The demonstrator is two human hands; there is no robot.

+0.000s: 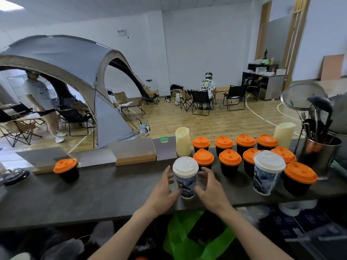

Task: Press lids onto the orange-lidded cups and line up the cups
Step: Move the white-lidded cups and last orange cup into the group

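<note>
A white-lidded cup with a blue print [185, 177] stands on the dark counter [93, 192] in front of me. My left hand [165, 190] and my right hand [210, 186] flank it with fingers spread and relaxed, close to its sides; I cannot tell whether they touch it. Several black cups with orange lids [230, 161] stand in rows at the right, lids seated. One orange-lidded cup [65, 169] stands alone at the left. A second white-lidded printed cup [267, 173] stands among the orange ones.
Two cream cylinders [183, 141] [284, 134] stand at the counter's far edge. A steel utensil holder [319, 152] with a strainer sits at the right. Wooden and grey blocks [135, 152] line the back edge. A green bag [187, 237] lies below the counter.
</note>
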